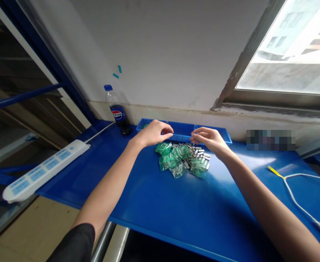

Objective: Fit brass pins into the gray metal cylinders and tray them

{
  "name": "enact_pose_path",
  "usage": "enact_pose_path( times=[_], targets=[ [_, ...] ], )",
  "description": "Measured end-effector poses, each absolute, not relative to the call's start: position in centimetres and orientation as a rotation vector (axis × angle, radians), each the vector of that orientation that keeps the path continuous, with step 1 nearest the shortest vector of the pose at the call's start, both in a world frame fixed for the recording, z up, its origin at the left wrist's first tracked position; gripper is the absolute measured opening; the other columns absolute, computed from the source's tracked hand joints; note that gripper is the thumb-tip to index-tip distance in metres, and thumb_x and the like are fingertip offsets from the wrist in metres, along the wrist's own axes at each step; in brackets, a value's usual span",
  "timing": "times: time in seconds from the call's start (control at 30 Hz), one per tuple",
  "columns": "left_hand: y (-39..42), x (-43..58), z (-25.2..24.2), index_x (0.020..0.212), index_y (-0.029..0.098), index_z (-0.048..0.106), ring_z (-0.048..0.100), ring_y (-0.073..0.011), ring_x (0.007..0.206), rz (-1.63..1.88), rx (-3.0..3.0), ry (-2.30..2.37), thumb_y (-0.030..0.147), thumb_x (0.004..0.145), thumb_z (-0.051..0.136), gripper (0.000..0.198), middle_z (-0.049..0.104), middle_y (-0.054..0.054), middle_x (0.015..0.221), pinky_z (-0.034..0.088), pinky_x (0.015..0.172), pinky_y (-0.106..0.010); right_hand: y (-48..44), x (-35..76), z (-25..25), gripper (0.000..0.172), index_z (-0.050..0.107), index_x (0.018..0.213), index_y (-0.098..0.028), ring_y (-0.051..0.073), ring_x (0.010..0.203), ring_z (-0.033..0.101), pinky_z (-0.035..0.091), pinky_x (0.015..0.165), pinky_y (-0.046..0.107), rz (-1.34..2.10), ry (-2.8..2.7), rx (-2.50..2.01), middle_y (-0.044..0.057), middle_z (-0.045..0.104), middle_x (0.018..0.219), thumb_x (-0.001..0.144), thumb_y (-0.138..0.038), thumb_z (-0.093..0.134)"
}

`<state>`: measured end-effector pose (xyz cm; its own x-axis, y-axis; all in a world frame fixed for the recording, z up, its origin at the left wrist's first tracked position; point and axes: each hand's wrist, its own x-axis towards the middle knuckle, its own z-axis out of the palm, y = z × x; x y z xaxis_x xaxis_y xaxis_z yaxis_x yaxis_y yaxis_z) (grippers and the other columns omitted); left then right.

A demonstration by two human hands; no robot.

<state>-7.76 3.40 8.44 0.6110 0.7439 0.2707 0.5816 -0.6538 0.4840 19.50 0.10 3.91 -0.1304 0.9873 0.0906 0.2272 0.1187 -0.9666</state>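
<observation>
My left hand [157, 132] hovers over the left part of the blue trays, its thumb and fingers curved and apart, with nothing visible between them. To the right, my right hand [206, 138] is above the front edge of a blue tray [180, 128], fingers bent close together; whether they pinch something small cannot be made out. Below and between both hands lies a heap of green-tinted clear plastic bags [173, 157] on the blue table. Small metal pieces [200, 152] are spread loose among and behind the bags. Some green items show in the left tray, partly hidden by my left hand.
A cola bottle [118, 114] stands by the wall at the left. A white power strip [46, 169] lies along the table's left edge. A white cable [293, 196] with a yellow tag lies at the right. The blue table [160, 203] meets the wall behind the trays.
</observation>
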Motion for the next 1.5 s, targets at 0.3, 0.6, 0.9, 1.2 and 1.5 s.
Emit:
enact_pose_path(
  times=[0.3, 0.6, 0.9, 1.2, 1.5],
  targets=[
    [3.7, -7.1, 8.5, 0.096, 0.017, 0.081, 0.07, -0.0171, 0.075, 0.483, 2.539, 0.991, 0.024, 0.087, 0.066, 0.019, 0.08, -0.006, 0.087, 0.048, 0.068, -0.025, 0.2, 20.7, 4.4, 0.033, 0.075, 0.098, -0.02, 0.023, 0.072, 0.074, 0.059, 0.069, 0.036, 0.975, -1.8, -1.266, 0.007, 0.079, 0.082, 0.083, -0.049, 0.076],
    [3.8, -7.0, 7.9, 0.106, 0.018, 0.08, 0.073, -0.023, 0.093, 0.148, 2.548, 1.044, 0.021, 0.076, 0.075, 0.03, 0.08, -0.009, 0.103, 0.052, 0.078, -0.027, -0.3, 21.9, 5.2, 0.015, 0.08, 0.095, -0.025, 0.022, 0.073, 0.072, 0.054, 0.068, 0.034, 0.679, -2.184, -1.353, 0.003, 0.079, 0.08, 0.085, -0.032, 0.071],
    [3.7, -6.2, 6.0, 0.106, 0.022, 0.079, 0.07, -0.0247, 0.074, -0.076, 2.612, 1.164, 0.013, 0.053, 0.089, 0.054, 0.076, -0.006, 0.088, 0.046, 0.061, -0.028, -0.6, 21.5, 5.0, 0.018, 0.08, 0.101, -0.027, 0.025, 0.081, 0.075, 0.055, 0.073, 0.036, 0.69, -2.261, -1.356, 0.004, 0.08, 0.088, 0.089, -0.034, 0.069],
    [3.7, -6.1, 7.1, 0.109, 0.018, 0.079, 0.073, -0.0213, 0.084, -0.087, 2.641, 1.074, 0.01, 0.074, 0.074, 0.036, 0.079, -0.008, 0.097, 0.052, 0.069, -0.025, -1.1, 21.2, 5.7, 0.02, 0.077, 0.104, -0.024, 0.021, 0.084, 0.075, 0.056, 0.077, 0.033, 0.674, -2.306, -1.392, 0.003, 0.08, 0.09, 0.092, -0.033, 0.064],
    [3.7, -6.8, 8.7, 0.102, 0.017, 0.08, 0.077, -0.0197, 0.092, 0.567, 2.46, 1.056, 0.009, 0.083, 0.063, 0.026, 0.081, -0.006, 0.101, 0.059, 0.086, -0.026, -1.2, 20.6, 5.5, 0.024, 0.078, 0.102, -0.021, 0.023, 0.084, 0.075, 0.057, 0.078, 0.034, 0.657, -2.205, -1.404, 0.006, 0.08, 0.091, 0.092, -0.041, 0.067]
  ],
)
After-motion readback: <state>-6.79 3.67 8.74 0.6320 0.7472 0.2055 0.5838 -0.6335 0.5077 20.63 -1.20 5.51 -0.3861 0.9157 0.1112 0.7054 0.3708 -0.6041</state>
